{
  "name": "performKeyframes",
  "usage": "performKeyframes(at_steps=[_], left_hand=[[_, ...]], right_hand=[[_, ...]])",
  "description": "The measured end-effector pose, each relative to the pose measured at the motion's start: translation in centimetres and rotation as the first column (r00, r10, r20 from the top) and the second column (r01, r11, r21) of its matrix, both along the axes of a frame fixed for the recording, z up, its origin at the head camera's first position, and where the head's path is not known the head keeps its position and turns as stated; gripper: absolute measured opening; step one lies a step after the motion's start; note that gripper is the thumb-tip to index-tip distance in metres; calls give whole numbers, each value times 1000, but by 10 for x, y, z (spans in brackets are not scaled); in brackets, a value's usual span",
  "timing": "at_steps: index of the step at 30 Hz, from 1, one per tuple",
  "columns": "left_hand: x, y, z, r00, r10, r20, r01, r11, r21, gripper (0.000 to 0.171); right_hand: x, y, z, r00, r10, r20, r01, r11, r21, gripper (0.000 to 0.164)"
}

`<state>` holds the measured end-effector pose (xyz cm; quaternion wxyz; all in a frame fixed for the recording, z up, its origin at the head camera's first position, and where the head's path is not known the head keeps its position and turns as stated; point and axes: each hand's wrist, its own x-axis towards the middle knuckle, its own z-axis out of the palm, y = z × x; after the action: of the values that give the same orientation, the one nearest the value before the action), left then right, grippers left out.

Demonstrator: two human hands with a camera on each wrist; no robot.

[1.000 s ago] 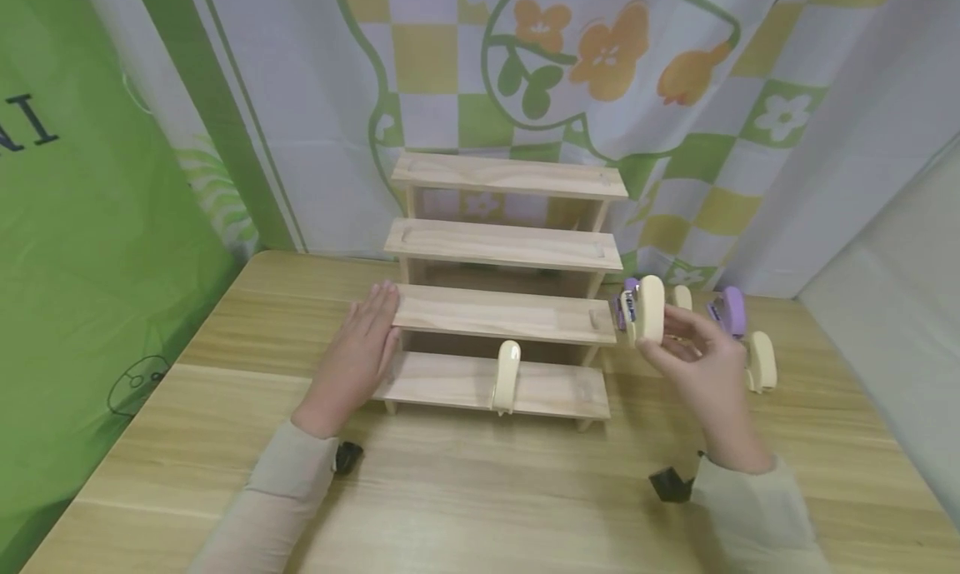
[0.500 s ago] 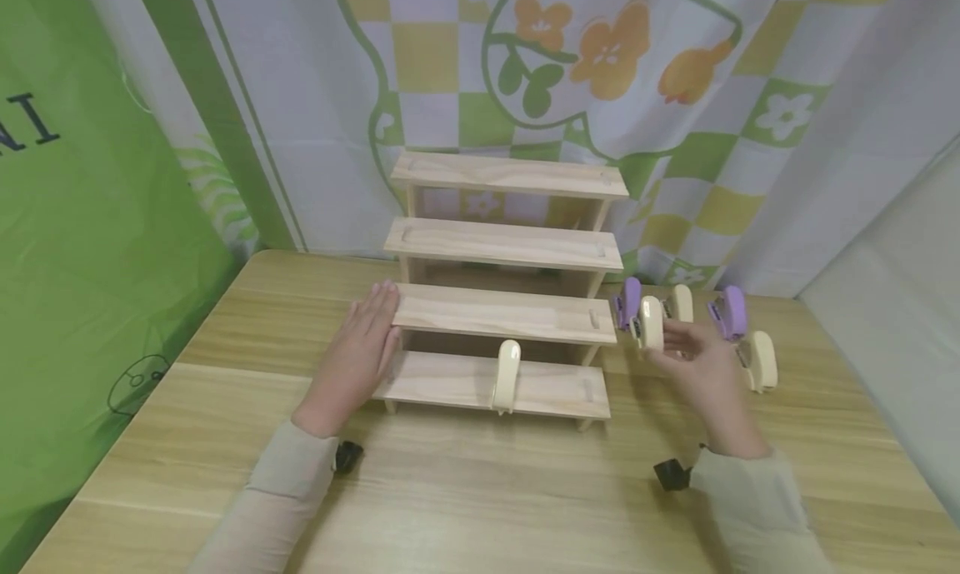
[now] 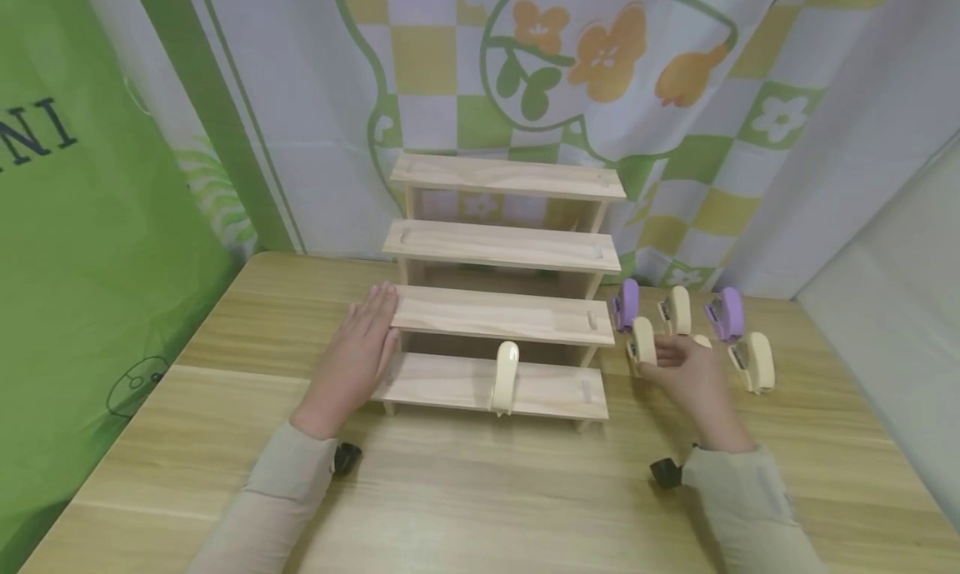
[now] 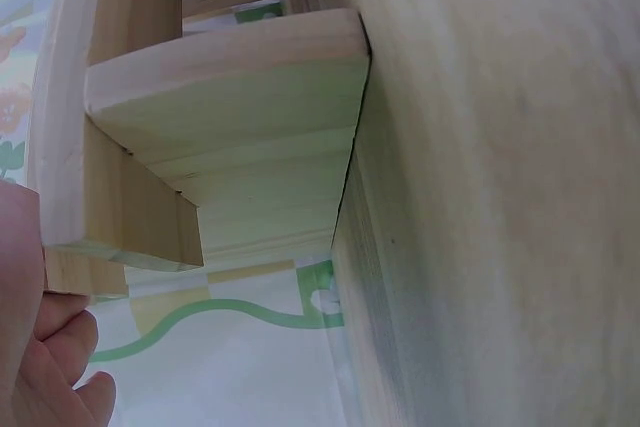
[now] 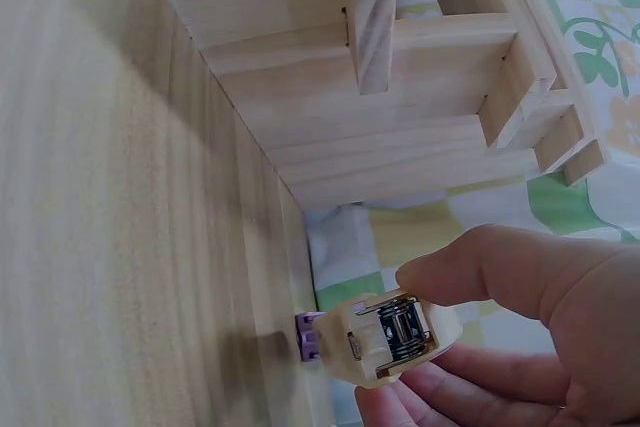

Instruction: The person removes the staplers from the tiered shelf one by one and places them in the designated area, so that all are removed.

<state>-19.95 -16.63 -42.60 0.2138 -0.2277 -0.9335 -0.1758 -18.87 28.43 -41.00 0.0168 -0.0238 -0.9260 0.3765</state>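
Note:
My right hand pinches a small cream stapler between thumb and fingers, just right of the stepped wooden shelf. In the right wrist view the stapler turns its metal spring part toward the camera, above the table. My left hand lies with straight fingers against the left end of the second step from the bottom; in the left wrist view its fingers show at the shelf's edge. Another cream stapler stands on the lowest step of the shelf.
Right of the shelf stand a purple stapler, a cream one, a second purple one and another cream one. My right hand mostly hides one more cream stapler. A patterned curtain hangs behind the table.
My right hand has lowered the cream stapler toward the table and slightly nearer to me, uncovering the purple and cream staplers behind it. The left hand stays in place.

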Motion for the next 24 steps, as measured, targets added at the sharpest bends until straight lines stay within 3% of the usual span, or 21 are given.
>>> performKeyframes(at_steps=[24], left_hand=[[0, 1, 0, 1000, 5, 30, -5, 1000, 5, 58]], right_hand=[[-4, 5, -3, 995, 25, 99, -30, 998, 51, 60]])
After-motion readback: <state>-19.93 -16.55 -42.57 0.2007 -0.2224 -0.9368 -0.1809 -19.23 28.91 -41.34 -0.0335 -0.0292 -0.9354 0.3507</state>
